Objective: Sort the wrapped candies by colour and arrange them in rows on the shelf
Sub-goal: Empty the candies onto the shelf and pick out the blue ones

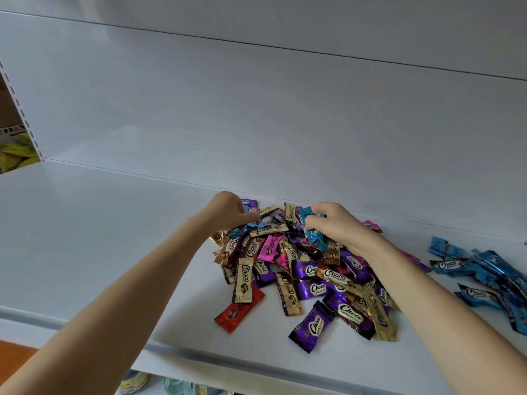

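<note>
I see white shelf [85, 238]; mixed candy pile [310, 289] in purple, gold, red, pink, brown wrappers; separate candy heap [484, 269] all blue, white lettering.

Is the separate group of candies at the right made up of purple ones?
No, the separate group lying on the shelf to the right of the mixed pile shows only blue wrappers.
</note>
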{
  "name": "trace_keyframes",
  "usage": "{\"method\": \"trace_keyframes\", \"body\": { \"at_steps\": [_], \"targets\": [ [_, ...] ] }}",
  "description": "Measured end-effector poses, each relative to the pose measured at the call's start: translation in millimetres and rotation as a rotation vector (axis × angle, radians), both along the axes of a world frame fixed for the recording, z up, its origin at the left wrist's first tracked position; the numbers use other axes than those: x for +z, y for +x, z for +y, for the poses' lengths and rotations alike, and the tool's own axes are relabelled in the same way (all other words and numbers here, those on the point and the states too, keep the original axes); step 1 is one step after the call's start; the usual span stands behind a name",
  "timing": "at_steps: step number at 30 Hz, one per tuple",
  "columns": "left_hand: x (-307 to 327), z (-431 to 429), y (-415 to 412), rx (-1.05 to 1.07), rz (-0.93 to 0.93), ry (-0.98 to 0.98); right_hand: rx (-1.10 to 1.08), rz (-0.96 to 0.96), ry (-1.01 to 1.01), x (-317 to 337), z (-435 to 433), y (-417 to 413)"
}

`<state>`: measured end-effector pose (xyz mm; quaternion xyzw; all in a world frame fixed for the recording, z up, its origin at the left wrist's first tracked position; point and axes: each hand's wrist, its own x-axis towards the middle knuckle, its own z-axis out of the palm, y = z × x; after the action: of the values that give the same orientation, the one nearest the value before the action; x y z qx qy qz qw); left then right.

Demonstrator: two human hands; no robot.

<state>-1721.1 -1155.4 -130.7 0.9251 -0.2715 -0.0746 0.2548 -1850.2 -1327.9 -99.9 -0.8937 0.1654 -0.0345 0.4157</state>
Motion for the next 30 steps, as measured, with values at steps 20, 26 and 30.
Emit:
{"method": "trace_keyframes", "body": {
  "at_steps": [20,26,30],
  "targets": [
    [18,23,13,0.149,0.320,-0.294,0.044,0.119,-0.216,-9,29,69],
    [20,41,10,0.163,0.331,-0.290,0.052,0.259,-0.433,-19,43,87],
    [20,43,1,0.112,0.279,-0.250,0.020,0.234,-0.313,-22,39,90]
  ]
}}
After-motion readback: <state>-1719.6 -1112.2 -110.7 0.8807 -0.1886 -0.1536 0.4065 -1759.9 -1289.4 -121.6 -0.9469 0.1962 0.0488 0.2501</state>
